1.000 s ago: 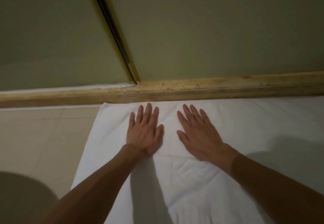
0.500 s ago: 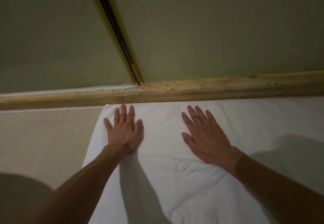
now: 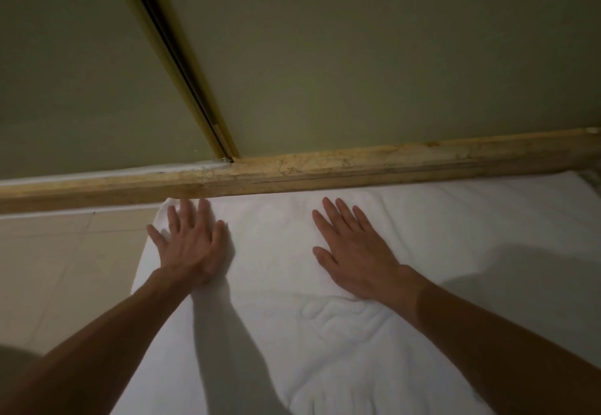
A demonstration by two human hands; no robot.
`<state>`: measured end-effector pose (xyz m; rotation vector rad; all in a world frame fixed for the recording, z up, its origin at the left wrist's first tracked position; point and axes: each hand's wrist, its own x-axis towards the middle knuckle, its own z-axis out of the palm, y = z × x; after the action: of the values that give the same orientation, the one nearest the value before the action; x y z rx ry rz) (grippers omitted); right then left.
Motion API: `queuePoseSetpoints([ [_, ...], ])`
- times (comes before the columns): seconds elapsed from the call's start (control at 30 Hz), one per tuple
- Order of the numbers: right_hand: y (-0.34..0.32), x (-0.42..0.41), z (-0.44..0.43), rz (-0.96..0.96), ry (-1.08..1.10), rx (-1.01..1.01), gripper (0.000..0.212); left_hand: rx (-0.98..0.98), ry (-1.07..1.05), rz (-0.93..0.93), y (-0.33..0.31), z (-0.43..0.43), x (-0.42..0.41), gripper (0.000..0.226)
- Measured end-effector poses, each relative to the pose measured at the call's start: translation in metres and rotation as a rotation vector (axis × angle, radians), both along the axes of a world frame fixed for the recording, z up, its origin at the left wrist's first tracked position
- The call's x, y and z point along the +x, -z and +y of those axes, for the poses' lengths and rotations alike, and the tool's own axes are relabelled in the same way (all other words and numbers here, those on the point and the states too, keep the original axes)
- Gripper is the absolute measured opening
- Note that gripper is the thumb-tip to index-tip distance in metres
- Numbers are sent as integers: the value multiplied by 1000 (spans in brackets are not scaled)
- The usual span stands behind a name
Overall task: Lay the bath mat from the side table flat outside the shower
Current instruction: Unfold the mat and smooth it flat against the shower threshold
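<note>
White bath mat [image 3: 406, 242]: one, spread flat against the stone curb [image 3: 357, 167].
Hands: two, left hand [image 3: 192, 245] and right hand [image 3: 354, 252], palms down, fingers spread, grasping nothing.

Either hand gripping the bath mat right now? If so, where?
Nothing is gripped. The left hand and right hand lie open, palms flat on the white bath mat, near its edge along the shower threshold.

Bath mat [image 3: 325, 333] cut off at bottom and right edges; forearms cropped too
</note>
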<state>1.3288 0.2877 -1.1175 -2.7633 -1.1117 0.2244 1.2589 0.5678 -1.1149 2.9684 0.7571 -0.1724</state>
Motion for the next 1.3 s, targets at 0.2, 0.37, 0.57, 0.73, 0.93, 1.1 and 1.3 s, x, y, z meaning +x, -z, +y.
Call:
queuePoseSetpoints([
  [0.2,-13,-13,-35,-16,48,59,60,-124,200,-55,-19,-96,5,74],
  [0.37,-25,-22,-95,14,199,87,55,-170,415,-60,-19,-189,-14,62],
  [0.57,-25,-37,-184,27,434,-11,52,-185,601,-80,-24,-292,-18,67],
  [0.73,-21,-65,-224,-26,439,15,47,-244,752,-90,-27,-368,-21,70],
  [0.93,-16,-75,-232,12,404,-60,62,-214,749,-12,-6,-377,-20,65],
  [1.1,-9,-75,-229,-34,450,-95,60,-113,785,-9,2,-359,-21,66],
  [1.3,0,-71,-233,-36,426,-182,63,-72,712,-23,2,-333,-31,65],
])
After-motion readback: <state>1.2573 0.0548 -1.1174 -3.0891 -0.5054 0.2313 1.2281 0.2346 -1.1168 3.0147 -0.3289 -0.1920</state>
